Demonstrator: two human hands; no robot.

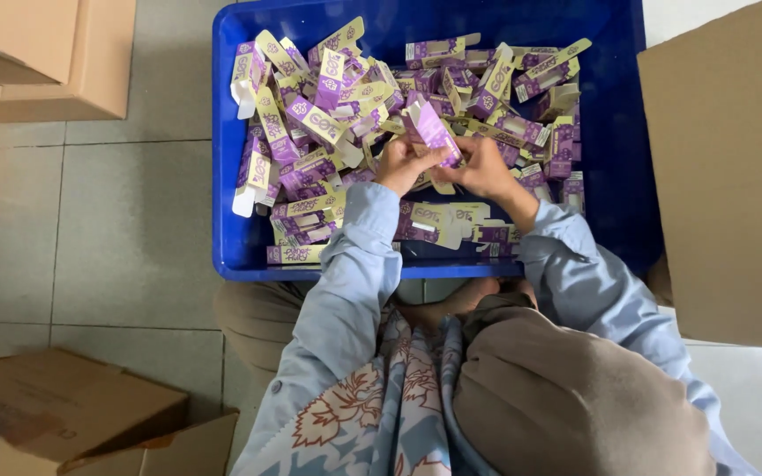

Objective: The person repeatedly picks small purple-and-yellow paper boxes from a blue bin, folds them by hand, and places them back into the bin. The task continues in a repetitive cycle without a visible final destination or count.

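On grey floor tiles (134,229), w/ dark grout lines, sits a big blue plastic crate (615,176); the person is down on the floor at its near side, knees up against it, light-blue sleeves reaching in. Brown cardboard boxes stand round it: 1 at far left (46,57), 1 at near left w/ a loose flap (63,414), 1 large at right (734,176) — 3 in all.

Both hands are together over the crate's middle. Left hand (401,164) & right hand (484,167) are each closed on the same small carton (434,132), fingers pinching it from either side. It's a flat-cut paper box, purple w/ cream panels & flaps, tilted up toward far-left, held just above the heap.

Heap of flat cartons (328,115) under it: same purple-cream kind, unfolded, lying every which way, thickest at left & far side, thinner near-right where blue crate bottom shows. Too many & too overlapped to count — dozens at least. Crates: 1. Hands: 2, no one else's in view.
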